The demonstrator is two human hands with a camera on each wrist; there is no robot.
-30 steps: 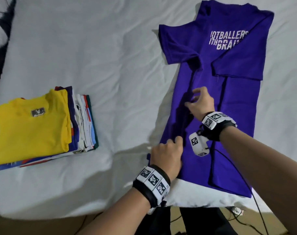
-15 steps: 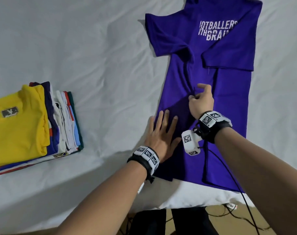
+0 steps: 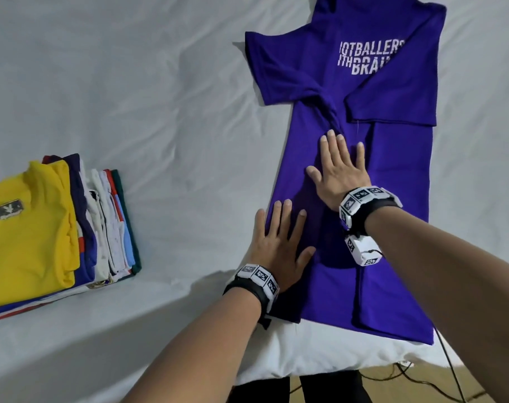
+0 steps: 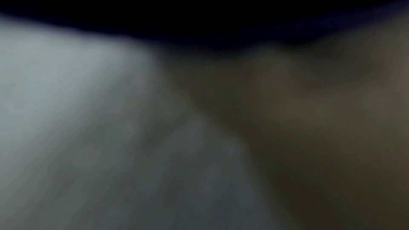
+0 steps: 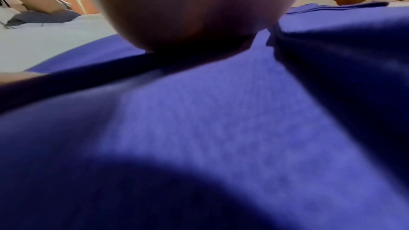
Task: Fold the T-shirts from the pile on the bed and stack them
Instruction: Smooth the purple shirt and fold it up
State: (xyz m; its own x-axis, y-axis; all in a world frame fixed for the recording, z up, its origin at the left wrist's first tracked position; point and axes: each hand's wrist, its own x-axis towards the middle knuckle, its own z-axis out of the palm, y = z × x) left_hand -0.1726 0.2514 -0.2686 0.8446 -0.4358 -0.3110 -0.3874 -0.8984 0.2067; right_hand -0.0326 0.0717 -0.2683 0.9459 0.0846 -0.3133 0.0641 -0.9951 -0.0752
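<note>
1. Your left hand [image 3: 276, 251] lies flat, fingers spread, on the near left edge of the purple shirt [image 3: 398, 199].
2. Your right hand [image 3: 339, 173] presses flat, fingers straight, farther up the shirt's middle.
3. The shirt lies lengthwise on the bed [image 3: 160, 97], right side folded in.
4. The folded stack [image 3: 44, 228] sits well left.
</note>
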